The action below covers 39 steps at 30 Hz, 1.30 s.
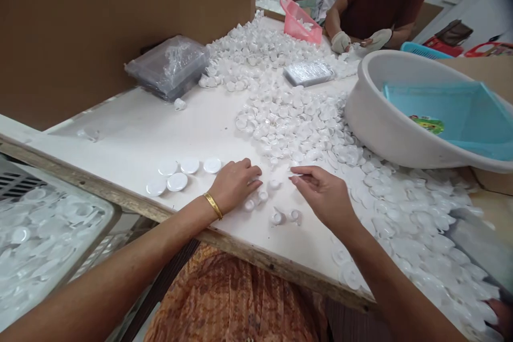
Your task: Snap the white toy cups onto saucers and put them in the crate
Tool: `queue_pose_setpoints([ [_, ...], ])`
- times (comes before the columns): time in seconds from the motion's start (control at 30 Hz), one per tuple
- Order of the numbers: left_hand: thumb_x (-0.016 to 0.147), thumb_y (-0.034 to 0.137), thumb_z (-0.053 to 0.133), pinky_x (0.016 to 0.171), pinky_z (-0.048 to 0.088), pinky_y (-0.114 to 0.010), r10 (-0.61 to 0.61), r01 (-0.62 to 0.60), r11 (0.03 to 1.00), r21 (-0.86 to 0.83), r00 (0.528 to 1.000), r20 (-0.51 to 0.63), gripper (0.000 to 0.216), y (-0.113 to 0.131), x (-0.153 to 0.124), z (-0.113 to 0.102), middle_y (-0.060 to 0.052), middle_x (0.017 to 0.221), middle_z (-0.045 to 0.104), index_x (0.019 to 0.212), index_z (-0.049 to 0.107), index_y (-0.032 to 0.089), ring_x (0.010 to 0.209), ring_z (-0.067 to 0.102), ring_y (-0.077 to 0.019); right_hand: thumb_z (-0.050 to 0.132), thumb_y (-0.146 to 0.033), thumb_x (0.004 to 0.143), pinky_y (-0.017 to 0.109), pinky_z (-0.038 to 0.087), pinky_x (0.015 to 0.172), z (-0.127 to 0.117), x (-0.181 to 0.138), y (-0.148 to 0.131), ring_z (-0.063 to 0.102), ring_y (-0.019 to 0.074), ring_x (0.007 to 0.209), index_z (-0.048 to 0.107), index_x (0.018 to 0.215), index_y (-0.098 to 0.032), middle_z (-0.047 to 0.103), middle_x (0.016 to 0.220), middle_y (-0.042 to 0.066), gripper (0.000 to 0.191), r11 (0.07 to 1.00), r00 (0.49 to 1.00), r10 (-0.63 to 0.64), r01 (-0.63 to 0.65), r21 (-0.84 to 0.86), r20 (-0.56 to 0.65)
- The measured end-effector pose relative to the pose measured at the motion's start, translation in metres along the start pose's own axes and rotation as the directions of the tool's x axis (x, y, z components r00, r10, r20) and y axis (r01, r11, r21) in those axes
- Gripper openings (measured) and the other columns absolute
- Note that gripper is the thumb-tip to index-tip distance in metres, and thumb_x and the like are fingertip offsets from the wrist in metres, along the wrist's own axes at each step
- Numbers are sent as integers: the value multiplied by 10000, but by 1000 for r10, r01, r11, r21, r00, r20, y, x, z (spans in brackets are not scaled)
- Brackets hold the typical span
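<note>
Head view: right hand point(325, 192) pinches a small white plastic piece point(291, 174) between thumb and fingertips; the piece sits at the very ends of the digits, protruding slightly toward the left hand point(231, 186), its outline too small to resolve. Left hand is palm-down, fingers curled and thumb tucked near them; cannot tell whether anything is gripped under them. Small white plastic caps point(277, 217) stand or lie on the white tabletop point(224, 246) between the hands, some just beside the left thumb, two nearer the table edge. Five round white lids point(177, 182) lie flat on the other side of the left hand, near the wrist and apart from the fingers. Loose heap of white plastic parts point(304, 117) spreads beyond the pinched piece, reaching the grey basin point(371, 112).
</note>
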<state>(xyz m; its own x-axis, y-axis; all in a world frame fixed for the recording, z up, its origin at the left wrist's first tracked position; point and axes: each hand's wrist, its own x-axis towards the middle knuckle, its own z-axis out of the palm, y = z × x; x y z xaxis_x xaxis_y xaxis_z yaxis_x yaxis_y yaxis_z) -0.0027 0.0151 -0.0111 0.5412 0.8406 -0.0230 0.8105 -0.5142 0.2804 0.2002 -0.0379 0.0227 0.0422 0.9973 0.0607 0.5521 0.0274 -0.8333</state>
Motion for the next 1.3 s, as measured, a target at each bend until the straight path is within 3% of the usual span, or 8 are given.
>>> queue_pose_setpoints([
  [0.07,835,339,489,660,382,-289,-70,71,997,24,997,-45,218,-9,1,-3,-36,869,578,959,627,226,720,544,-161,551,-360,806,309,521,762,17,10,-9,647,173,837,649,933,-182,677,921,49,239,979,993,81,-96,178,90],
  [0.17,843,360,470,665,389,-287,-198,196,980,-29,977,-77,251,-22,2,-7,-40,898,583,985,625,222,737,552,-161,539,-304,803,307,509,785,39,30,-14,629,162,873,636,932,-180,657,977,45,203,939,988,77,-116,323,133],
  [0.33,902,294,314,711,410,-292,-288,274,955,-112,949,-128,333,-37,-5,-10,-41,912,590,1005,621,219,822,569,-171,582,-199,719,290,505,676,73,58,-20,608,142,755,570,1082,-198,640,889,34,363,965,974,139,-174,198,176],
  [0.5,868,233,352,722,420,-308,-336,325,942,-87,924,-181,321,-56,-12,-11,-49,930,596,1050,615,213,838,570,-185,599,-202,703,253,489,647,95,73,-17,598,125,716,630,865,-172,638,791,22,167,951,943,180,-239,194,280],
  [0.73,858,246,373,687,419,-306,-352,339,936,-99,912,-211,308,-56,-13,-14,-47,892,597,1000,645,221,773,565,-172,627,-163,699,216,494,543,99,78,-23,579,95,580,637,770,-155,629,702,11,72,929,904,244,-322,182,351],
  [1.0,857,242,382,688,424,-295,-323,296,944,-144,919,-227,297,-48,-9,-15,-47,888,587,985,649,215,756,559,-156,627,-80,696,246,564,582,103,81,-23,587,88,584,591,710,-142,571,692,-1,73,836,871,334,-450,314,360],
  [1.13,873,259,359,730,421,-293,-327,286,938,-197,918,-223,305,-36,8,-17,-41,914,588,1042,612,232,816,561,-161,634,-100,696,264,570,597,101,83,-19,584,95,592,584,691,-147,556,665,-3,68,831,866,294,-441,339,405],
  [1.3,914,293,239,673,408,-308,-422,394,904,-166,883,-205,340,-26,44,-10,-65,959,583,1090,520,219,836,570,-191,593,-82,712,271,572,635,104,81,-16,601,106,642,580,675,-144,582,692,9,73,784,853,287,-471,404,437],
])
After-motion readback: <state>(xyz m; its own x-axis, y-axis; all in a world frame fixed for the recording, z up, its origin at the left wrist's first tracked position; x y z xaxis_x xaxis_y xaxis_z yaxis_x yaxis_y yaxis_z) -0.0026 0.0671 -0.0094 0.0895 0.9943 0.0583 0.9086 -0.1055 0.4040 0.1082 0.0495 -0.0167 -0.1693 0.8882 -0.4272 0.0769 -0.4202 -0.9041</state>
